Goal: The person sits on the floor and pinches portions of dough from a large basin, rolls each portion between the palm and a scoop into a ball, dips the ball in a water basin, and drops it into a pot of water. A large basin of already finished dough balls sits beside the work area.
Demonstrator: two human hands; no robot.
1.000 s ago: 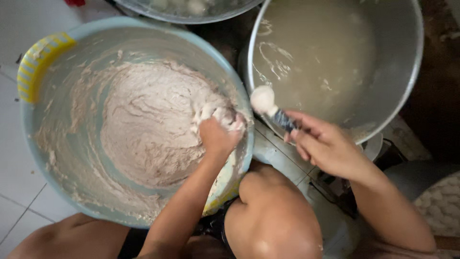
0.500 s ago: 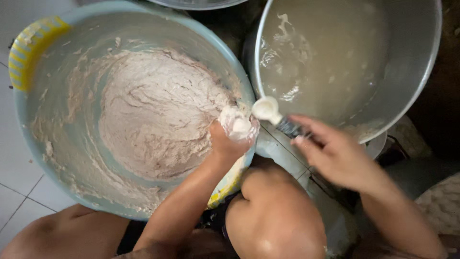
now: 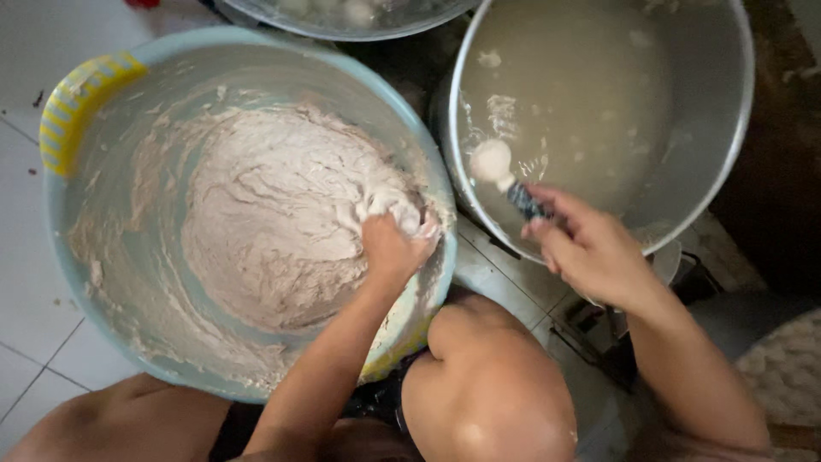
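A light blue plastic tub (image 3: 60, 222) with a yellow handle (image 3: 77, 94) holds a mound of pale, sticky paste (image 3: 274, 214). My left hand (image 3: 395, 239) is in the tub at its right side, closed around a lump of the paste. My right hand (image 3: 590, 248) grips a spoon (image 3: 505, 175) by its dark handle. The spoon's bowl carries a ball of paste and is over the cloudy water inside a large metal pot (image 3: 727, 137) to the right.
Another metal bowl (image 3: 342, 21) with pale balls sits at the top edge. My bare knees (image 3: 487, 385) are below, between tub and pot. White floor tiles (image 3: 26, 282) lie to the left. A dark stand (image 3: 599, 325) sits under the pot.
My right hand has carried the spoon with its ball of paste from the tub's rim out over the water in the pot. My left hand stays in the paste.
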